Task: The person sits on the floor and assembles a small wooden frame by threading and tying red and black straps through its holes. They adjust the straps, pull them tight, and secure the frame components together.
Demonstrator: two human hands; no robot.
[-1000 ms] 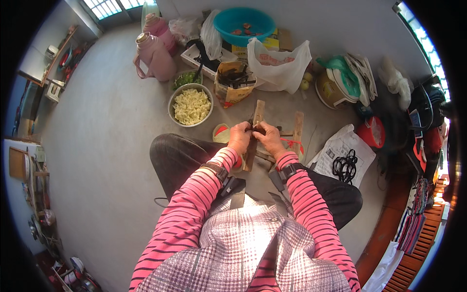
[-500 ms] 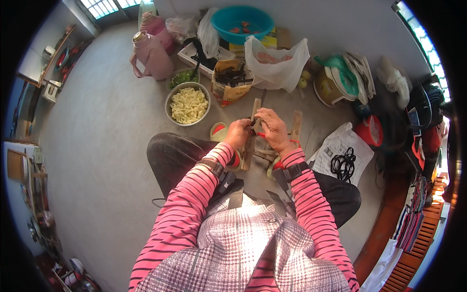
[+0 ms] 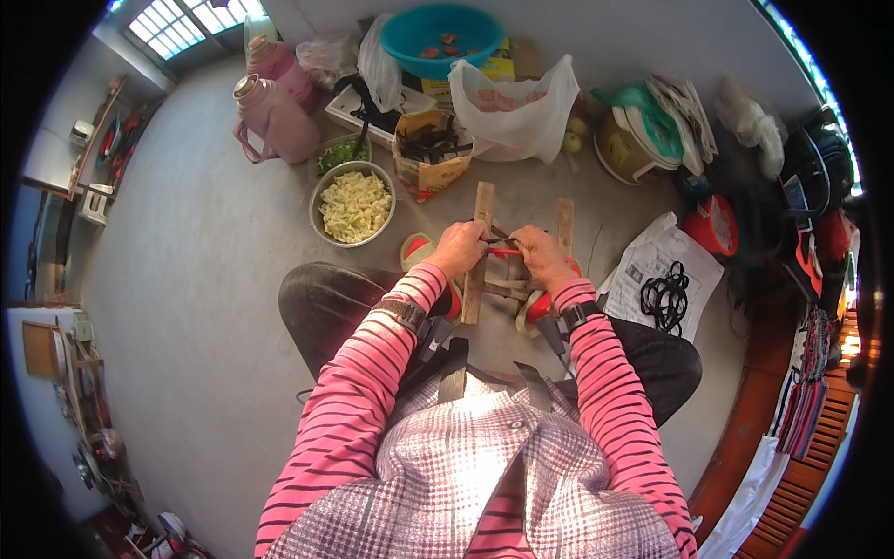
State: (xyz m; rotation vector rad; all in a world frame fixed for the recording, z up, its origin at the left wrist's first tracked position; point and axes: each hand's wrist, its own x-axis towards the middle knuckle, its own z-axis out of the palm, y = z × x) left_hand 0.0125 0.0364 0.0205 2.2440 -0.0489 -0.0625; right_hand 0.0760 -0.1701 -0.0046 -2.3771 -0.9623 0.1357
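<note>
My left hand point(image 3: 461, 248) is closed by the upright wooden bar of a low wooden frame point(image 3: 477, 270), its fingers pinched on one end of a thin dark strip point(image 3: 501, 236). A short way to the right, my right hand point(image 3: 542, 255) is closed too, thumb and fingers pinching the strip's other end. The strip spans the gap between both hands. Just below it, a thin red piece point(image 3: 505, 251) shows between the hands; its kind is unclear. The frame stands on the floor between my feet, which wear light slippers with red insides point(image 3: 416, 250).
Ahead stand a metal bowl of pale chopped food point(image 3: 356, 203), a paper bag of dark strips point(image 3: 432, 168), a white plastic bag point(image 3: 514, 107), a teal basin point(image 3: 440, 37) and a pink thermos point(image 3: 274, 121). Black loops point(image 3: 664, 296) lie on a white sack at right, near a bucket point(image 3: 629, 149).
My hands have moved apart, the right one lower and to the right, and a strip now shows between them. The whole view has shifted slightly.
</note>
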